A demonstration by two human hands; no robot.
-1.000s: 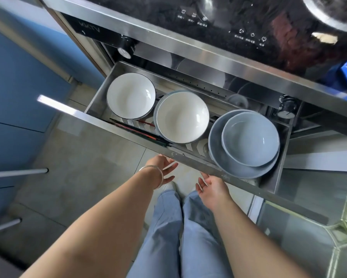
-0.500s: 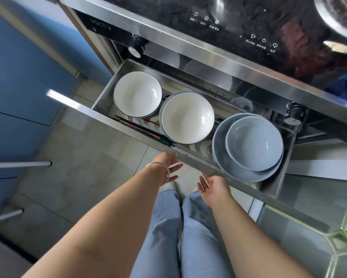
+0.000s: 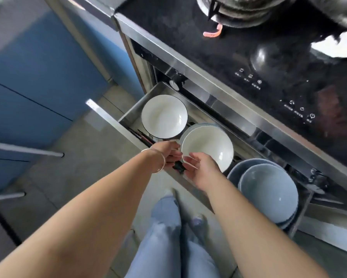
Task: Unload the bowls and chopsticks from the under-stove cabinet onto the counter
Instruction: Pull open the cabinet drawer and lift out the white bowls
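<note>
We found both hands over the open drawer (image 3: 128, 114): the left hand (image 3: 169, 152) curled apparently on the chopsticks (image 3: 142, 135), the right hand (image 3: 198, 167) loosely spread beside the middle white bowl (image 3: 207, 144), presumably to lift it.
</note>
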